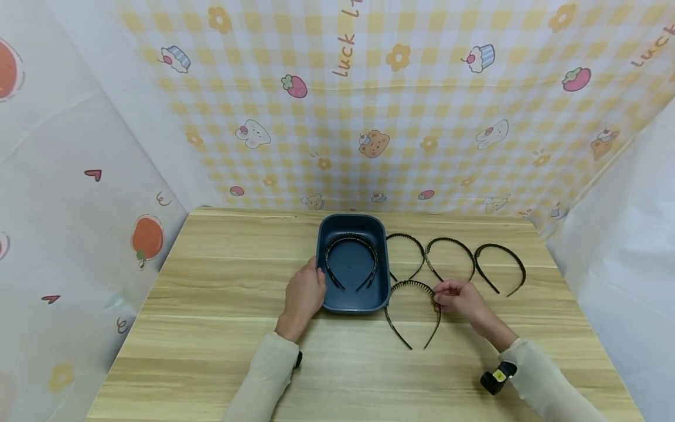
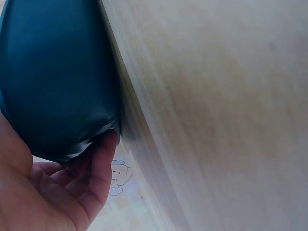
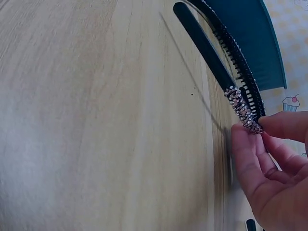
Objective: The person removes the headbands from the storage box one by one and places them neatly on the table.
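Note:
My left hand grips the left side of a dark blue plastic bin, fingers against its outer wall in the left wrist view. Inside the bin lie black headbands, nested together with their ends toward me. Between thumb and fingers, my right hand pinches the right side of a toothed black headband, just right of the bin. Glittery stones cover part of this headband in the right wrist view. It looks raised there, with a thin shadow on the table.
Three more black headbands, a left one, a middle one and a right one, lie in a row right of the bin. The wooden table meets a patterned cloth backdrop behind, with white cloth on both sides.

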Available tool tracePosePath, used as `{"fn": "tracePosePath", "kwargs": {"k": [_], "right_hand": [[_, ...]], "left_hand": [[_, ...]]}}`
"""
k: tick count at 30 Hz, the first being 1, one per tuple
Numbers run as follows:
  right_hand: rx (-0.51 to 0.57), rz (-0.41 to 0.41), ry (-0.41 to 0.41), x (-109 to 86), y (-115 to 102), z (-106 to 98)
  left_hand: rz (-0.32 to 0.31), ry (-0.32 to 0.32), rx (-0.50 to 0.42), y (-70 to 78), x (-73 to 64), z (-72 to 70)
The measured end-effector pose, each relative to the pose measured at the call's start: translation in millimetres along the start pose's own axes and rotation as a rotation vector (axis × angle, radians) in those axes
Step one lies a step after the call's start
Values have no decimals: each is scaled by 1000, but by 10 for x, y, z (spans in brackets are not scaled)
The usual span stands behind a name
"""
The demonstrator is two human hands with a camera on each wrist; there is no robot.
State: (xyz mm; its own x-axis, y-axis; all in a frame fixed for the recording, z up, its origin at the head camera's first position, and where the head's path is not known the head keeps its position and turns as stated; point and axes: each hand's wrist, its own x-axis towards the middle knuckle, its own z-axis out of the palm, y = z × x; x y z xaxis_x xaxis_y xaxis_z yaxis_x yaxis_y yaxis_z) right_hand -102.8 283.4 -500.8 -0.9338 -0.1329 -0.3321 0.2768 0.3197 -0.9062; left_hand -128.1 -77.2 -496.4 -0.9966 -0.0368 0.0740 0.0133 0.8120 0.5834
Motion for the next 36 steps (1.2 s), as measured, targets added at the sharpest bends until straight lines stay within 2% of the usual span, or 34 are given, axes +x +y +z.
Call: {"fn": "tracePosePath", "kwargs": {"k": [6, 24, 36], "right_hand": [[-83, 13, 17, 22, 36, -2], [-184, 36, -53, -29, -49, -14], [-235, -51, -11, 48, -147, -24]], "left_hand": [[0, 3, -1, 6, -15, -7], [-2, 6, -11, 8, -7, -10], [5, 13, -5, 10, -5, -7]]}}
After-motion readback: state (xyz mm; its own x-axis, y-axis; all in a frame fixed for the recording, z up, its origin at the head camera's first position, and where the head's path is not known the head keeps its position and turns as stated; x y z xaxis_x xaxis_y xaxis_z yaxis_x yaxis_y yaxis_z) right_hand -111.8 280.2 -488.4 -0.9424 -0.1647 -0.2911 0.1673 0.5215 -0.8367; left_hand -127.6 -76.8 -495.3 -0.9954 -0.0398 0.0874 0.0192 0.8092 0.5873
